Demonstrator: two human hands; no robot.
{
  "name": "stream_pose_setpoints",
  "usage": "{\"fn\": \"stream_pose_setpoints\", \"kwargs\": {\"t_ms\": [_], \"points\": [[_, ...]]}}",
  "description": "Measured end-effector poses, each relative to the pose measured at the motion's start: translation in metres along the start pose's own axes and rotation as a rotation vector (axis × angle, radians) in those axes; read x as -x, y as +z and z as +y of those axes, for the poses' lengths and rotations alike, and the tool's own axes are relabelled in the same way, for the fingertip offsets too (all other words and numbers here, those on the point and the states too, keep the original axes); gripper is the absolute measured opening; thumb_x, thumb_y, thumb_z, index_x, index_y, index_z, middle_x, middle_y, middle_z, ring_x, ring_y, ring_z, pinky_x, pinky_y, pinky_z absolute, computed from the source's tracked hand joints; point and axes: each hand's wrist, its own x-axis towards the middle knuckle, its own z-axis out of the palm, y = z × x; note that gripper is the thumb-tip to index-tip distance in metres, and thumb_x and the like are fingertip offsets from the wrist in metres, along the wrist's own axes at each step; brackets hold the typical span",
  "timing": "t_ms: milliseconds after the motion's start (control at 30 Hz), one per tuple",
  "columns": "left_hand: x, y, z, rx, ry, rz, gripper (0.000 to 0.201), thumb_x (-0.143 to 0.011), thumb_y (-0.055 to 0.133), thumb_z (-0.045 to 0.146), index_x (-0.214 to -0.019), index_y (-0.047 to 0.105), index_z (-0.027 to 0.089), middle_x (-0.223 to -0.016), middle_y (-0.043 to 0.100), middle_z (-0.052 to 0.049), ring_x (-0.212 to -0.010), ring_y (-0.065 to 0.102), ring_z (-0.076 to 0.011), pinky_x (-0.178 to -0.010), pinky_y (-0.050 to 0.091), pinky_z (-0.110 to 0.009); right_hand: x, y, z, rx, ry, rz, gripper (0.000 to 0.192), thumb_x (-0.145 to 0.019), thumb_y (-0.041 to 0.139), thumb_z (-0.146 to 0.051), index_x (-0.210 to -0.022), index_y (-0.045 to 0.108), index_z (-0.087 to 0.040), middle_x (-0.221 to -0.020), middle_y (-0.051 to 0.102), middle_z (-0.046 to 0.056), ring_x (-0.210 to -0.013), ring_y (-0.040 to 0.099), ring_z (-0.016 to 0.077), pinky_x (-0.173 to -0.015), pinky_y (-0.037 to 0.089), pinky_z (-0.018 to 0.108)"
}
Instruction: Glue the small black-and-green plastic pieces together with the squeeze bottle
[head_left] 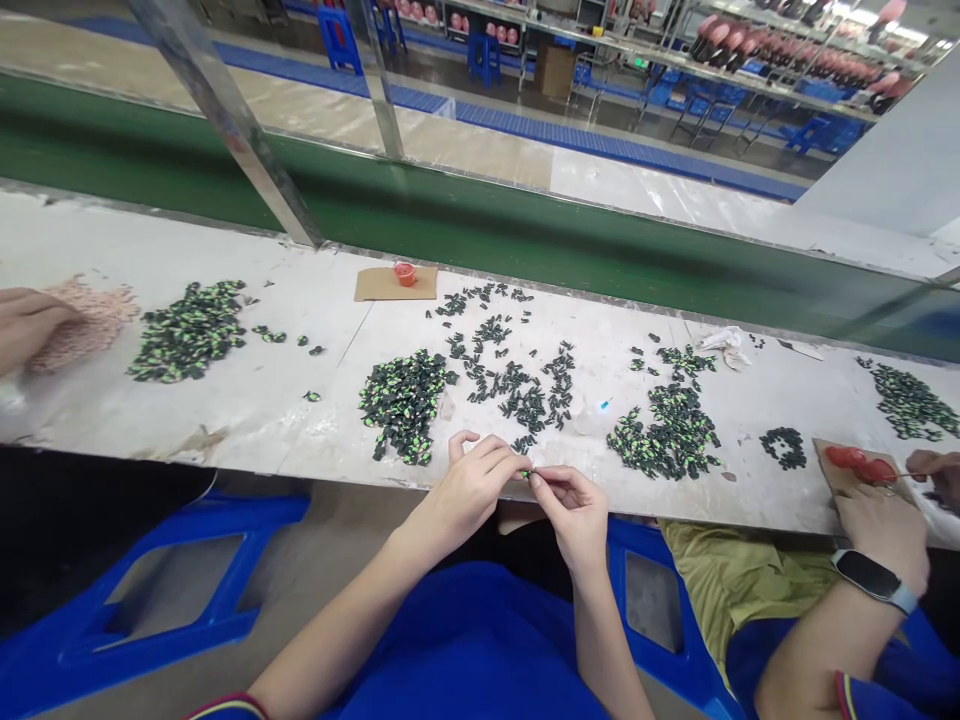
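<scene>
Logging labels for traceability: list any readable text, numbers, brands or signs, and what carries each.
None readable.
Glowing green background patch: too small to tell.
Small black-and-green pieces, piled: any marking too small to read.
Dark rectangular watch face, co-worker's wrist: nothing legible.

Pretty clearly a factory workshop from where I'm standing. Several people work side by side at one long white worktable with heaps of small black-and-green parts, a flat green strip running alongside. Blue plastic stools everywhere, and grey metal racks loaded with rows of rounded pink pieces.
</scene>
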Motion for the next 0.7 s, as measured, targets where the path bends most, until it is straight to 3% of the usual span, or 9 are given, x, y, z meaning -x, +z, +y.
{"fn": "stream_pose_setpoints", "kwargs": {"t_ms": [300,500,700], "points": [[-0.005,-0.007,-0.001,0.011,0.103,-0.065,0.031,-0.088,0.035,0.0,-0.099,0.056,0.02,-0.083,0.068,-0.001,-0.085,0.059,-0.0151,-0.084,0.026,-0.033,-0.007,-0.007,0.005,-0.15,0.011,-0.116,0.052,-0.067,0.076,-0.025,-0.112,0.051,-0.024,-0.067,0.064,-0.004,-0.062,0.062,0.0122,-0.063,0.053,0.025],[-0.007,-0.009,0.012,-0.055,0.105,-0.016,0.028,-0.089,0.035,0.001,-0.093,0.057,0.018,-0.082,0.069,-0.002,-0.082,0.059,-0.0157,-0.081,0.026,-0.033,-0.008,-0.007,0.007,-0.214,-0.053,-0.088,0.052,-0.065,0.076,-0.022,-0.107,0.046,-0.026,-0.062,0.059,-0.008,-0.056,0.058,0.0096,-0.063,0.053,0.024],[-0.006,0.002,0.018,-0.121,0.092,0.047,0.024,-0.09,0.037,0.003,-0.096,0.057,0.015,-0.077,0.066,-0.002,-0.081,0.057,-0.0171,-0.081,0.028,-0.033,-0.008,-0.006,0.004,-0.095,-0.112,-0.027,0.046,-0.063,0.074,-0.022,-0.103,0.05,-0.025,-0.06,0.059,-0.007,-0.054,0.058,0.0108,-0.059,0.053,0.025]]}}
